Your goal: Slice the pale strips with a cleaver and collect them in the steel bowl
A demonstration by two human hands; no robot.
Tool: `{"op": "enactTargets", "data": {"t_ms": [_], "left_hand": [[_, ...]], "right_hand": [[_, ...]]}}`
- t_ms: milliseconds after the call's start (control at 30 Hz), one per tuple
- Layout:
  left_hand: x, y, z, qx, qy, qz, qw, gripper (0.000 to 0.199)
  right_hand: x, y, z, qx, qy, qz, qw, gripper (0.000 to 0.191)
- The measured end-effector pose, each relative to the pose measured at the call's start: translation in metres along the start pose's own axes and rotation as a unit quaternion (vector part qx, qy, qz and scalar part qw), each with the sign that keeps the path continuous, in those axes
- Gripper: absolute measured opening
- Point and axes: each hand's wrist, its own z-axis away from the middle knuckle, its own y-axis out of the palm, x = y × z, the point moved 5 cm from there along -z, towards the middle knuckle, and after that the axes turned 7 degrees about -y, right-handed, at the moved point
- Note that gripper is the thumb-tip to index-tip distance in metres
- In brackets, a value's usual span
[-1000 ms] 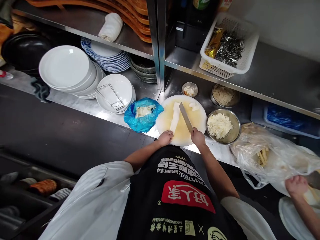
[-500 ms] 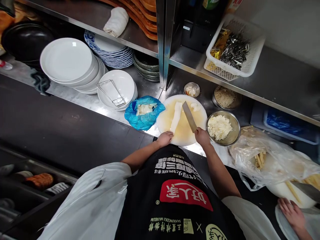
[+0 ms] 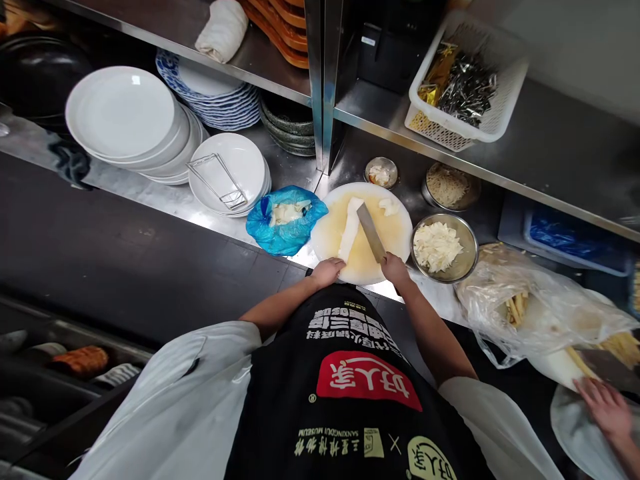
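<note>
- Left hand [image 3: 327, 272] holds near end of strip [image 3: 351, 230], flat on board [image 3: 395, 235]. Best keep fingertips tucked back.
- Knife [image 3: 371, 235] angled, tip by strip's far end, handle in right hand [image 3: 395, 270]. Even, controlled strokes look safest.
- Apron [image 3: 350, 410], upside down: "SANXINGDUI MUSEUM"; "好人家" on red.

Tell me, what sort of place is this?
A kitchen, probably a restaurant's: there are big stacks of plates, a knife held in the right hand, and a round board with pale food on it.
</note>
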Motion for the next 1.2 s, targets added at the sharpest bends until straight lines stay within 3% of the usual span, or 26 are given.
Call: {"op": "enactTargets", "data": {"t_ms": [167, 333, 467, 600, 733, 867, 1033, 1200], "left_hand": [[0.0, 0.0, 0.003, 0.0, 0.019, -0.004, 1.0, 0.037], [0.0, 0.001, 0.003, -0.001, 0.024, -0.006, 1.0, 0.034], [0.003, 0.005, 0.002, -0.004, 0.03, -0.016, 0.999, 0.032], [0.004, 0.007, 0.0, -0.007, 0.046, -0.026, 0.999, 0.031], [0.003, 0.006, -0.001, -0.011, 0.045, -0.04, 0.998, 0.03], [0.001, 0.005, 0.0, -0.008, 0.033, -0.053, 0.998, 0.026], [0.0, 0.006, 0.002, -0.007, 0.043, -0.062, 0.997, 0.023], [0.0, 0.008, 0.002, -0.003, 0.046, -0.076, 0.996, 0.021]], "right_hand": [[-0.002, 0.002, 0.011, -0.035, -0.011, -0.001, 0.999, 0.034], [0.001, 0.013, 0.021, 0.022, 0.005, -0.004, 1.0, 0.029], [0.004, 0.014, 0.032, -0.018, -0.003, -0.006, 1.0, 0.035], [0.004, 0.024, 0.041, 0.028, 0.006, -0.002, 1.0, 0.03], [0.006, 0.027, 0.048, -0.008, -0.006, -0.007, 1.0, 0.036], [0.005, 0.037, 0.055, 0.038, 0.003, -0.001, 0.999, 0.031], [0.006, 0.039, 0.066, 0.001, 0.0, 0.004, 1.0, 0.037], [0.005, 0.046, 0.076, 0.046, 0.003, 0.018, 0.999, 0.033]]}}
